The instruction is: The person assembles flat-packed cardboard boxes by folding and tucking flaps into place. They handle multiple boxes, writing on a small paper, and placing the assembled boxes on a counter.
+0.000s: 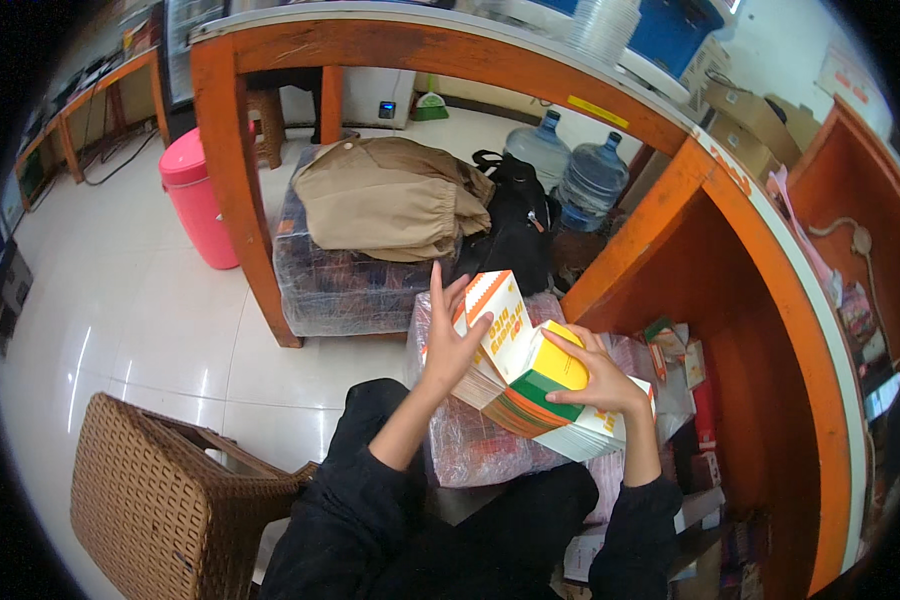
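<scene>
My right hand (pixel 600 375) grips a small yellow-and-green carton (pixel 547 368), its thumb along the yellow face and its fingers over the top and side. Beside it my left hand (pixel 453 335) has its fingers apart, index finger stretched upward. The left thumb lies against the edge of a white carton (pixel 500 322) with an orange zigzag border, which touches the yellow-and-green one. Both cartons rest above a stack of flattened cartons (pixel 520 412), edges fanned in white, orange and green. The stack lies on a plastic-wrapped bundle (pixel 470 450) before my knees.
A wicker stool (pixel 150 500) stands at lower left, a pink bin (pixel 198 195) farther back. Under the orange table (pixel 450 55) are a brown jacket (pixel 380 195) on a wrapped bundle, a black bag (pixel 515 215) and water jugs (pixel 592 180). An orange cabinet (pixel 740 330) bounds the right.
</scene>
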The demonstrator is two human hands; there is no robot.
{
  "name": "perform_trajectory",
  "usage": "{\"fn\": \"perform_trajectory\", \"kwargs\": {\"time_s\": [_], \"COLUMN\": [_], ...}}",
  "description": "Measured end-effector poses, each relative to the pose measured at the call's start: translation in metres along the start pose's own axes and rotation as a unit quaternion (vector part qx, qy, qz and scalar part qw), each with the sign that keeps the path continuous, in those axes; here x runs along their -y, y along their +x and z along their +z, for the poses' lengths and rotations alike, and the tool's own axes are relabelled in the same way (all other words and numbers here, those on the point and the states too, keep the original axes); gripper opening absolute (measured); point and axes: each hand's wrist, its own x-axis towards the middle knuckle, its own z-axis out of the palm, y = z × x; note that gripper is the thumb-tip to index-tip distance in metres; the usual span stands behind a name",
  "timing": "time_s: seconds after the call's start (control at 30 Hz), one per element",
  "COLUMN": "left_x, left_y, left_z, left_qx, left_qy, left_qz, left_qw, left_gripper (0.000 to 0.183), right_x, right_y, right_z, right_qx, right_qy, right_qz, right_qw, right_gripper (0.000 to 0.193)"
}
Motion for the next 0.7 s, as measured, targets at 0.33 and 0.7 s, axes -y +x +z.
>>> {"fn": "perform_trajectory", "kwargs": {"time_s": [0.33, 0.7], "left_x": [0.009, -0.019], "left_y": [0.060, 0.021], "left_z": [-0.028, 0.041], "left_qx": [0.205, 0.237], "left_qy": [0.131, 0.444], "left_qz": [-0.153, 0.212], "left_qw": [0.958, 0.838], "left_gripper": [0.046, 0.056], "right_x": [0.006, -0.007], "right_y": [-0.008, -0.012], "right_z": [0.014, 0.029], "right_qx": [-0.087, -0.130], "right_qy": [-0.026, -0.043], "right_qz": [-0.014, 0.002], "right_qw": [0.996, 0.991], "right_gripper": [0.084, 0.087]}}
